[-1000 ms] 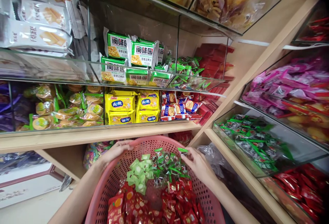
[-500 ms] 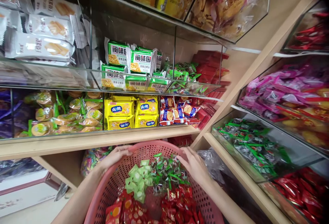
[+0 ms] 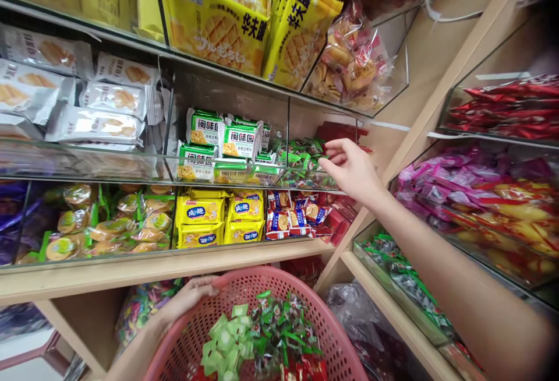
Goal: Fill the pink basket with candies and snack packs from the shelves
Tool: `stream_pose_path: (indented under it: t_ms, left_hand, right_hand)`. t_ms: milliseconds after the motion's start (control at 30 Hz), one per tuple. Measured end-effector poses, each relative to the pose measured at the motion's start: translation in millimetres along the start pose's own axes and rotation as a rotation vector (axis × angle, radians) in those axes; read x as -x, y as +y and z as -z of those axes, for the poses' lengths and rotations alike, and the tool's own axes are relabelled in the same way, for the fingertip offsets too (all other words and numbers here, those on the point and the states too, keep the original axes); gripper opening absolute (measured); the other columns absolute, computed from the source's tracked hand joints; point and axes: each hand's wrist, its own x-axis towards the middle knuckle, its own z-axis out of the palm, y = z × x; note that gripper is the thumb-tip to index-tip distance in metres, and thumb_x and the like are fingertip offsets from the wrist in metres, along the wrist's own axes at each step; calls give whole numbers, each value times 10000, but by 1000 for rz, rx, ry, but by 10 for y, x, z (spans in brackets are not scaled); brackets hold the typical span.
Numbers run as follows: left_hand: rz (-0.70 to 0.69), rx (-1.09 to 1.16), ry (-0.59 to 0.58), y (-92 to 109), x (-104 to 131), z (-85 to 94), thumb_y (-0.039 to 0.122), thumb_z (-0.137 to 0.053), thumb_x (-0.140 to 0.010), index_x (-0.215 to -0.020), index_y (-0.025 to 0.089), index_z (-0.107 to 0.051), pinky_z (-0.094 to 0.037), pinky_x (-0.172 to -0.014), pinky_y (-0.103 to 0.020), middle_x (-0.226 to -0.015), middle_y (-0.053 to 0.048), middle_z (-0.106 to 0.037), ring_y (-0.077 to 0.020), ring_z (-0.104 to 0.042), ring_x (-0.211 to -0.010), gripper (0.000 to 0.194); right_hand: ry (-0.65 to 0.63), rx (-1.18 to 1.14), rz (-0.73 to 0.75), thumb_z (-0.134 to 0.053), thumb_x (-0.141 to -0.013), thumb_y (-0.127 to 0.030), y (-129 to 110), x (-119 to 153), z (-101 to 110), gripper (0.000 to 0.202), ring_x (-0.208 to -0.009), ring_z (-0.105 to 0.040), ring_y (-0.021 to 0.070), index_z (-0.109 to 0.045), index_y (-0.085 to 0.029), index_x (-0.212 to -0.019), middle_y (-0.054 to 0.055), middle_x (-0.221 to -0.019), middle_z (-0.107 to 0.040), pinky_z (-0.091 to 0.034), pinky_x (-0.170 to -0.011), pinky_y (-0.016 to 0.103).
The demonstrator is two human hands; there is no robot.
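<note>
Head view: right of centre, the right hand (image 3: 349, 171) has its fingers loosely parted, nothing visible between them. The green-wrapped sweets (image 3: 301, 154) lie just leftward of its fingertips, heaped without one clear long axis; contact cannot be told. Farther off, lower left of centre, the left hand (image 3: 192, 296) grips the pink basket (image 3: 279, 276) by its rim.
</note>
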Motion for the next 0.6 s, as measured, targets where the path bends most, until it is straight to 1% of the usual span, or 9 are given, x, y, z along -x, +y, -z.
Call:
stream_pose_path:
  t_ms: [67, 133, 200, 267, 300, 367, 467, 533, 600]
  left_hand:
    - [3, -9, -4, 9, 14, 8, 317, -666, -564, -961, 179, -674, -432, -849, -329, -841, -43, -721, -240, -619, -887, 421]
    - [2, -19, -19, 7, 22, 30, 312, -669, -567, -954, 178, -678, -436, -840, -327, -841, -41, -721, -239, -623, -864, 409]
    - [-6, -35, -25, -4, 25, 58, 314, -666, -575, -943, 170, -681, -440, -828, -325, -846, -46, -719, -240, -623, -858, 395]
    - [-13, -51, -20, -17, 26, 78, 318, -654, -591, -936, 162, -681, -447, -805, -320, -863, -53, -716, -242, -619, -866, 379]
    - [-16, -55, -16, -22, 27, 83, 320, -647, -599, -932, 160, -681, -451, -791, -316, -872, -56, -714, -241, -617, -867, 372]
    - [-19, -51, -10, -25, 29, 80, 316, -645, -601, -921, 158, -683, -452, -777, -304, -881, -55, -712, -237, -617, -867, 359]
    - [-18, -35, -13, -9, 31, 55, 310, -652, -587, -904, 165, -686, -446, -787, -295, -873, -47, -714, -231, -617, -871, 351]
    - [-16, -25, -40, 4, 30, 38, 312, -651, -586, -908, 168, -685, -443, -799, -302, -868, -45, -714, -235, -615, -880, 354]
    - [-25, -16, -69, 9, 27, 33, 313, -646, -593, -919, 166, -683, -442, -807, -312, -867, -47, -714, -241, -613, -889, 359]
  right_hand:
    - [-118, -26, -118, -634, -661, -289, 0, -260, -122, 388, -755, -542, 153, -554, -138, -1010, 73, -942, -581, -447, -725, 333]
    - [-276, -84, -280, -648, -634, -289, -15, -423, -226, 451, -772, -540, 158, -548, -129, -1044, 77, -945, -581, -443, -726, 334]
    - [-405, -164, -413, -636, -633, -287, -34, -501, -279, 459, -798, -535, 168, -552, -138, -1058, 76, -952, -585, -441, -725, 344]
    - [-476, -235, -474, -619, -640, -294, -44, -524, -280, 409, -866, -524, 183, -579, -163, -1026, 73, -1004, -582, -432, -753, 366]
    - [-495, -266, -484, -611, -648, -316, -44, -523, -269, 386, -908, -515, 190, -589, -177, -1009, 71, -1048, -572, -427, -773, 377]
    - [-516, -292, -492, -600, -664, -410, -38, -512, -246, 392, -971, -499, 202, -595, -205, -998, 68, -1129, -544, -415, -804, 399]
    - [-538, -246, -454, -603, -632, -558, -30, -492, -246, 497, -989, -498, 219, -593, -218, -995, 83, -1159, -532, -403, -825, 418]
    - [-543, -211, -400, -647, -583, -567, -31, -482, -267, 543, -973, -510, 219, -592, -212, -991, 92, -1122, -555, -398, -837, 411]
    - [-538, -203, -368, -687, -548, -530, -35, -479, -292, 558, -945, -523, 210, -589, -207, -992, 89, -1068, -580, -402, -834, 392]
